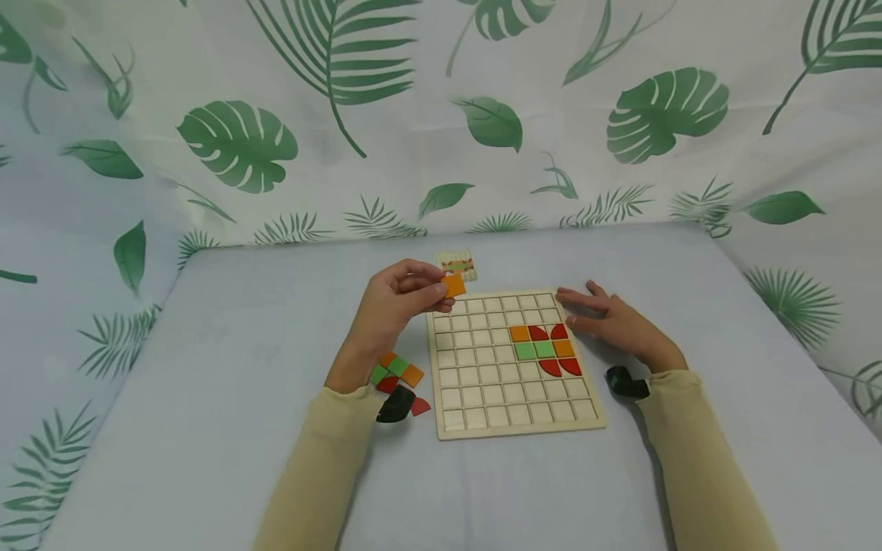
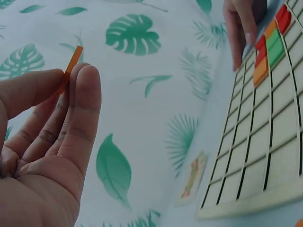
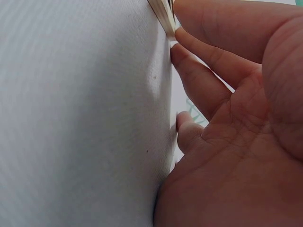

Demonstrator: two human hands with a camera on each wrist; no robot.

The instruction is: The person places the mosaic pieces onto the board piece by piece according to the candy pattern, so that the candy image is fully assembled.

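Note:
My left hand pinches an orange square tile between thumb and fingers, above the upper left corner of a pale wooden grid board. Seen edge-on in the left wrist view, that tile is thin and flat. At the board's upper right edge is my right hand, its fingers extended; in the right wrist view the fingertips touch the board's edge. On the right part of the grid lie orange squares, green squares and red rounded pieces.
Left of the board lie several loose orange, green and red tiles, partly behind the black wrist camera. A small pattern card lies beyond the board's far edge. A leaf-printed cloth rises behind the pale table.

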